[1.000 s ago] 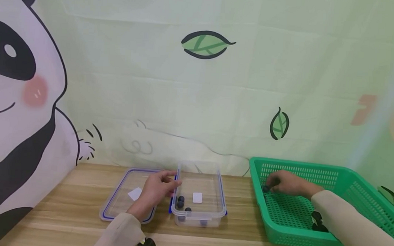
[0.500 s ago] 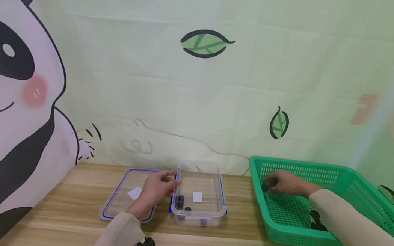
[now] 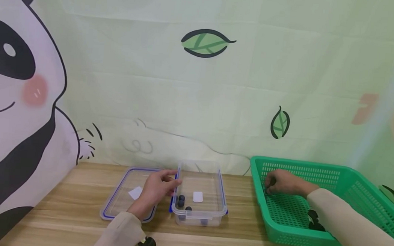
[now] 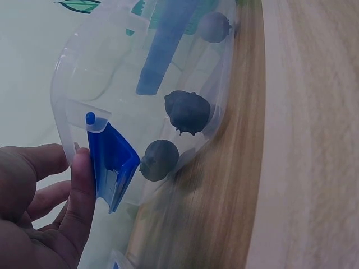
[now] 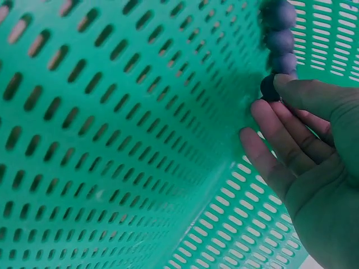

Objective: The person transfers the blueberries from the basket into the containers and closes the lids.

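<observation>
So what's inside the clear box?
The clear box holds dark blue balls: three show in the left wrist view. A white label shows too; whether inside or underneath, I can't tell.

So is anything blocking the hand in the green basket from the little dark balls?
Nothing visible is. The right hand already has a fingertip against one dark ball in the green basket, and the rest of the row sits bare just beyond it.

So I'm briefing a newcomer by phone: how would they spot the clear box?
On the wooden table, left of the green basket, two clear plastic pieces lie together. The clear box is the deeper right one, holding dark berries; the flat lid beside it holds none.
</observation>
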Motion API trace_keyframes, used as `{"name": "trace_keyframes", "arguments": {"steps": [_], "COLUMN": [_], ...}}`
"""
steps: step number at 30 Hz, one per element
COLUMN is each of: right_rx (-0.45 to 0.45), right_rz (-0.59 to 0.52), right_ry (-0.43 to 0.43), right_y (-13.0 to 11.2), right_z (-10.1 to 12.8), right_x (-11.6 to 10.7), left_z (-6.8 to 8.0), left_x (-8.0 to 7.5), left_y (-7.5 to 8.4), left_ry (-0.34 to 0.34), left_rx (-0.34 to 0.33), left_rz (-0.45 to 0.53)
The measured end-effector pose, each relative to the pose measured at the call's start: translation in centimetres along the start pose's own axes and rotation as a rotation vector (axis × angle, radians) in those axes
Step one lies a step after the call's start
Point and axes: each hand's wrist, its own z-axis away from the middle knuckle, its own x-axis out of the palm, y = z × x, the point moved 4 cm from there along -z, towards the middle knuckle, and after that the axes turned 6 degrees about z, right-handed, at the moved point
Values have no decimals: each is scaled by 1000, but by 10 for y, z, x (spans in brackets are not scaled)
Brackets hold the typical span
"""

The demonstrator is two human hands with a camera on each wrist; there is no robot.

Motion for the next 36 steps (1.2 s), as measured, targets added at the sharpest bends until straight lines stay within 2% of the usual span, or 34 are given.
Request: {"name": "trace_keyframes", "arguments": {"steps": [6,13,18,23,29,36], "right_rx": [-33,-77,-56,-22,-17,-56], "right_rz": [-16,-66,-102,-159,-252,-362], "right_ry": [80,269,385,451,493,555], "right_y": [-3,-27,-47,-66,-88,-117], "right_z": [1,14,28,43,56,68], "right_x": [-15,-49,-77,-97,-106,-97], "left_z": [1,1,0,0,0,1], "left_x": [-1,-2,-2,-2,-2,-2], "left_y": [-1,0,-1,-2,-1,0], "left_ry": [-3,-10,-9,-11,-15,-16], "left_rx": [2,10,10,12,14,19], "left_rz": [-11,-7,-2,0,-2,-2]}}
